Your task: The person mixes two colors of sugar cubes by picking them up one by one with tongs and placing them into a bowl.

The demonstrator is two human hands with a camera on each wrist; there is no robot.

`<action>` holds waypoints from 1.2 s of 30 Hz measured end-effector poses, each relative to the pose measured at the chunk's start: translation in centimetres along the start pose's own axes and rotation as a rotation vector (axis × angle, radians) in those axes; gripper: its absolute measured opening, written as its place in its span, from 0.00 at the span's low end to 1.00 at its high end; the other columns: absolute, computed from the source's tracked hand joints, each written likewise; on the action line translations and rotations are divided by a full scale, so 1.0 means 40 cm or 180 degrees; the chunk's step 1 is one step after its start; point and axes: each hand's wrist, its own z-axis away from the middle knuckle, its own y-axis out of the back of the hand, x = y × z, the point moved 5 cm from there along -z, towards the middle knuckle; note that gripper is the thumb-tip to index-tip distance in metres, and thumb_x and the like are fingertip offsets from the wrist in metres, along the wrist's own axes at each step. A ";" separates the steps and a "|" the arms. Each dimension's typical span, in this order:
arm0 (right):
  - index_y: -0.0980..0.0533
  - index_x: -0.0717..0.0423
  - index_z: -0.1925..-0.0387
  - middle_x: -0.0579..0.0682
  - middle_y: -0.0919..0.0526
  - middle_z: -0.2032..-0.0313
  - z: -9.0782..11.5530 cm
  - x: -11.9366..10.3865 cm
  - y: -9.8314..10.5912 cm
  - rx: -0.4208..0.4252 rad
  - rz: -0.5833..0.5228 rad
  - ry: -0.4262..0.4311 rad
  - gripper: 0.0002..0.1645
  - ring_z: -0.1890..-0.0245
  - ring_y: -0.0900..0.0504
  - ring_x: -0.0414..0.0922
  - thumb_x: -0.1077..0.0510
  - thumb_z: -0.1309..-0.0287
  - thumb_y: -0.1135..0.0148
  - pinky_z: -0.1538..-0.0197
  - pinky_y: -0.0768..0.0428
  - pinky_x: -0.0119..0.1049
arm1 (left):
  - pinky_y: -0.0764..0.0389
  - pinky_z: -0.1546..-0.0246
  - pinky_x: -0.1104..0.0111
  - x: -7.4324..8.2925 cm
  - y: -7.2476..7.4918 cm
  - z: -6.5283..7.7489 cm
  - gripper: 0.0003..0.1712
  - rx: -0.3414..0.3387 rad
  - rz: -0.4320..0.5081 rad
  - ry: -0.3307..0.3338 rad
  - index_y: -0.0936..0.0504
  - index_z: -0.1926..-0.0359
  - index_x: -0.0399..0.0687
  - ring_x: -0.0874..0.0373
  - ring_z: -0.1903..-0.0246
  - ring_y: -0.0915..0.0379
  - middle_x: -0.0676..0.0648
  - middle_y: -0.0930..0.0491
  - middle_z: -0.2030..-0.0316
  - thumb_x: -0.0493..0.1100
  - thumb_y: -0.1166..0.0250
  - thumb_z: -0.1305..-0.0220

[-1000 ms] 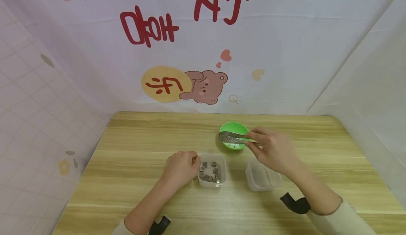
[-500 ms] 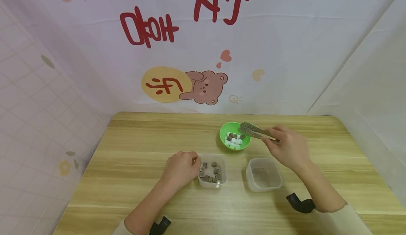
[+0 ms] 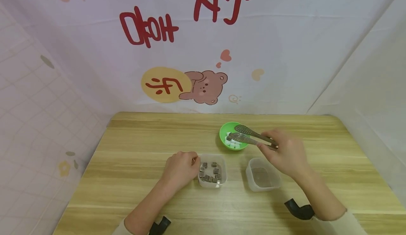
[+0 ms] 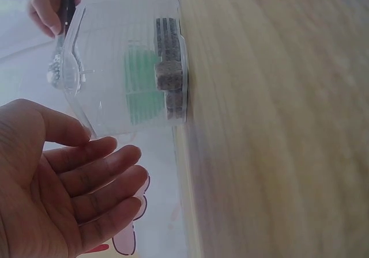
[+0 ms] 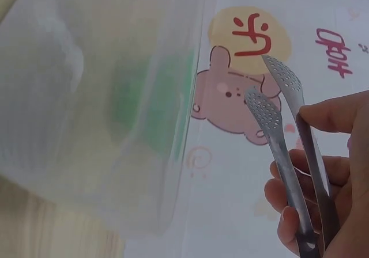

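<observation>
My left hand (image 3: 180, 168) pinches the left rim of a clear plastic container (image 4: 104, 97) between thumb and index finger; the other fingers are spread beside it. Several grey-brown cubes (image 4: 169, 75) lie on that container's bottom. My right hand (image 3: 285, 154) holds metal tongs (image 5: 265, 111) with perforated ends. The tongs' arms stand apart above a green bowl (image 3: 223, 132), with nothing visible between them in the right wrist view. White cubes (image 3: 232, 145) and some dark ones lie in the bowl, partly hidden under the tongs.
A second clear plastic container (image 3: 263, 176) stands at the right, below my right hand, with no cubes visible in it. All stand on a wood-grain table (image 3: 152, 132). A white printed cloth wall (image 3: 279, 51) rises behind the table's back edge.
The tongs have moved right from the bowl's left side, then a little back left over it, their arms now wider apart. My left hand and its container have stayed put.
</observation>
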 end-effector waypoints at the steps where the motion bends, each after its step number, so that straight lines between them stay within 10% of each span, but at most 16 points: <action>1: 0.13 0.55 0.60 0.46 0.12 0.68 0.002 -0.008 0.000 -0.0014 -0.0030 -0.0006 0.15 0.78 0.18 0.38 0.59 0.53 0.22 0.77 0.26 0.35 | 0.38 0.85 0.67 0.001 0.000 0.000 0.17 -0.0004 -0.0001 0.0000 0.21 0.79 0.55 0.67 0.89 0.46 0.61 0.41 0.90 0.43 0.40 0.30; 18: 0.16 0.53 0.59 0.42 0.12 0.63 0.014 -0.140 -0.039 -0.0205 -0.0250 0.0685 0.17 0.74 0.17 0.35 0.56 0.53 0.22 0.71 0.19 0.31 | 0.38 0.85 0.66 0.004 0.001 -0.002 0.17 -0.0027 -0.0001 0.0021 0.22 0.79 0.55 0.66 0.88 0.45 0.60 0.40 0.90 0.42 0.39 0.30; 36: 0.19 0.54 0.69 0.44 0.21 0.71 0.024 -0.236 -0.136 -0.0884 0.0769 0.1572 0.13 0.76 0.25 0.41 0.54 0.55 0.23 0.75 0.24 0.35 | 0.41 0.86 0.69 0.004 0.002 -0.001 0.22 0.0003 -0.0016 -0.0080 0.28 0.83 0.56 0.68 0.89 0.49 0.61 0.43 0.91 0.41 0.40 0.28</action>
